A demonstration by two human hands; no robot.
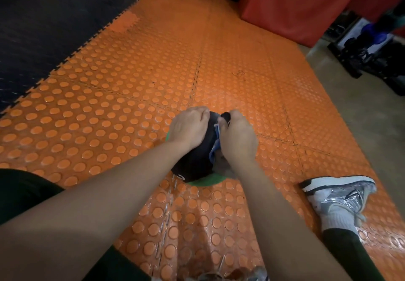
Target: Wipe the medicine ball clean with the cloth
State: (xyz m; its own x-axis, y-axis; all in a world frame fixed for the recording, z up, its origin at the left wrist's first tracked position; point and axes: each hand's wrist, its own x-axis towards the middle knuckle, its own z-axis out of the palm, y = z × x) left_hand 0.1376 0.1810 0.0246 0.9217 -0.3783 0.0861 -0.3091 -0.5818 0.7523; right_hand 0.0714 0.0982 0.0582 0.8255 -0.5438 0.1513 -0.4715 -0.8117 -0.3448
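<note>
- The medicine ball (192, 166), black with a green band showing at its lower edge, sits on the orange studded floor mat (122, 96) directly in front of the person, between the knees, probably so both arms can reach it without stretching.
- The left hand (188, 127) lies over the ball's upper left side, fingers curled down over the far edge; it appears to steady the ball so it cannot roll under the rubbing.
- The right hand (237, 136) grips a bunched blue cloth (215, 147), thumb and curled fingers closed round it, and presses it against the ball's top right.
- The two hands sit close together, nearly touching across the top.
- The person's grey sneaker (337, 195) rests on the mat to the right, well apart from the ball.
- A red padded block (306, 0) stands at the far edge.
</note>
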